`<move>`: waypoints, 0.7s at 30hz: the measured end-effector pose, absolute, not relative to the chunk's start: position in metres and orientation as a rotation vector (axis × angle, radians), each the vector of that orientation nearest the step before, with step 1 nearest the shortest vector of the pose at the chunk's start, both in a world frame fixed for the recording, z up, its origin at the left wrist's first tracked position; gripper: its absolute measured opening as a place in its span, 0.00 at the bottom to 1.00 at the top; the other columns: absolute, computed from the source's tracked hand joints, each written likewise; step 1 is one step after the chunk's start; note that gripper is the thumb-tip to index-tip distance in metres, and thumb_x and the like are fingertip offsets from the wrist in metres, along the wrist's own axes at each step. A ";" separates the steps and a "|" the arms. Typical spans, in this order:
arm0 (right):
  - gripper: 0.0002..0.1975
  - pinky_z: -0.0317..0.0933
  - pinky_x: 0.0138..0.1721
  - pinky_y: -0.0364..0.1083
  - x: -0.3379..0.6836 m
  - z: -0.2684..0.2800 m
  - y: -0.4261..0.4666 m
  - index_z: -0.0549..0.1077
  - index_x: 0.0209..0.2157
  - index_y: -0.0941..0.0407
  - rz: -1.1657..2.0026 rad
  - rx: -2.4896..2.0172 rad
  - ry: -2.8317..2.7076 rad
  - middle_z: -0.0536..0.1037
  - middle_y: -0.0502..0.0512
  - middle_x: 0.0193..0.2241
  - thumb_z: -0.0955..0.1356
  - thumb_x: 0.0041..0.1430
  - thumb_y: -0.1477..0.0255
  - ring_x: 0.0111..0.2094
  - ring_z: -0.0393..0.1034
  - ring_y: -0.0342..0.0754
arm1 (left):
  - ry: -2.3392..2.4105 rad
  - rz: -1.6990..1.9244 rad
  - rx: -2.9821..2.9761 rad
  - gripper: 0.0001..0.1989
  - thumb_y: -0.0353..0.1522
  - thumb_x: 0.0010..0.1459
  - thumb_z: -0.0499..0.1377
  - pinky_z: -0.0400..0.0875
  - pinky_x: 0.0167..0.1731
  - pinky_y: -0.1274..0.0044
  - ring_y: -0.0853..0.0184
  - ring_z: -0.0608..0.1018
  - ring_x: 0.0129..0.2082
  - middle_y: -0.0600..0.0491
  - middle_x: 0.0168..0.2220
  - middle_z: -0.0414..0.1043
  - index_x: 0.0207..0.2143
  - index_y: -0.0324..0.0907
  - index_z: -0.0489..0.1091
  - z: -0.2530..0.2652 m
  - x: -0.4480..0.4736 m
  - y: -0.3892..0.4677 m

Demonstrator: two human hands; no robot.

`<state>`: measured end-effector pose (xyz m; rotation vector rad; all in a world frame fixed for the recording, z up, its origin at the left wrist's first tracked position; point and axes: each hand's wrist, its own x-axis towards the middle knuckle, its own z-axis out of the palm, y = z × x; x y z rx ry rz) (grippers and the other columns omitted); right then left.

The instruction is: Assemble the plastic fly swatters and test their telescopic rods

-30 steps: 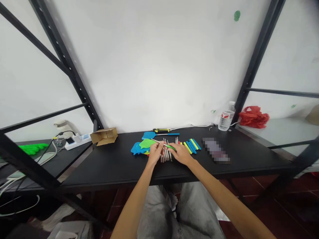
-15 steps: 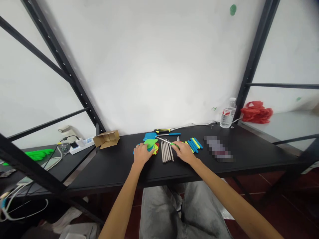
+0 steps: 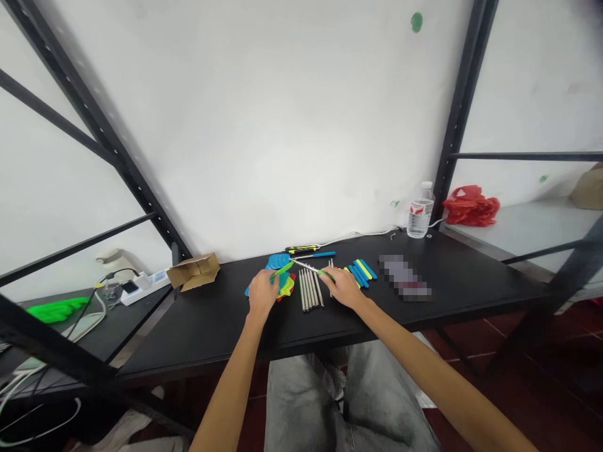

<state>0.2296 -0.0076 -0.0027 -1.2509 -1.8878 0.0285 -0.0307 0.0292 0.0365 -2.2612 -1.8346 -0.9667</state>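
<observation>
My left hand [image 3: 264, 290] is closed on a green fly swatter head [image 3: 283, 269], now seen nearly edge-on. Beneath and beside that hand lie more swatter heads [image 3: 287, 287] in yellow, red and blue. My right hand [image 3: 343, 287] grips the green handle [image 3: 326, 274] of a thin metal rod [image 3: 306, 266]. This rod points left, its tip near the green head; whether they touch I cannot tell. Between my hands several metal rods [image 3: 311, 292] lie side by side. Behind them rests a blue fly swatter [image 3: 279, 261] with its rod and blue handle.
Blue and yellow handles [image 3: 362, 272] lie right of my right hand, before a blurred-out item [image 3: 404, 276]. A water bottle [image 3: 420, 212] and red plastic bag [image 3: 471, 206] stand farther right. An open cardboard box [image 3: 194, 272] and power strip [image 3: 146, 287] are left. A black-yellow item [image 3: 302, 249] lies by the wall.
My left hand has lifted and tilted the green head from flat to nearly edge-on. The rod in my right hand still points at it. The whole view has shifted slightly.
</observation>
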 end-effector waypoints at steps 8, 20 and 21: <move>0.18 0.58 0.38 0.44 0.231 -0.003 -0.006 0.75 0.44 0.52 0.018 -1.269 -1.852 0.81 0.54 0.34 0.58 0.71 0.59 0.37 0.75 0.51 | -1.775 -1.541 -2.080 0.16 0.40 0.60 0.55 0.66 0.34 0.73 0.61 0.76 0.30 0.49 0.28 0.73 0.33 0.41 0.78 0.034 -0.016 0.040; 0.17 0.58 0.36 0.44 0.231 0.000 -0.011 0.77 0.44 0.52 0.030 -1.252 -1.910 0.82 0.53 0.34 0.60 0.69 0.61 0.34 0.75 0.50 | -1.708 -2.737 -1.776 0.18 0.41 0.46 0.68 0.69 0.20 0.77 0.63 0.79 0.24 0.47 0.30 0.78 0.33 0.36 0.74 0.019 -0.015 0.035; 0.16 0.58 0.35 0.44 0.231 0.000 -0.012 0.77 0.44 0.52 0.035 -1.244 -1.923 0.82 0.53 0.33 0.60 0.69 0.61 0.33 0.74 0.50 | -1.683 -2.783 -1.773 0.17 0.40 0.45 0.68 0.69 0.19 0.77 0.64 0.79 0.23 0.47 0.29 0.78 0.33 0.36 0.74 0.019 -0.016 0.037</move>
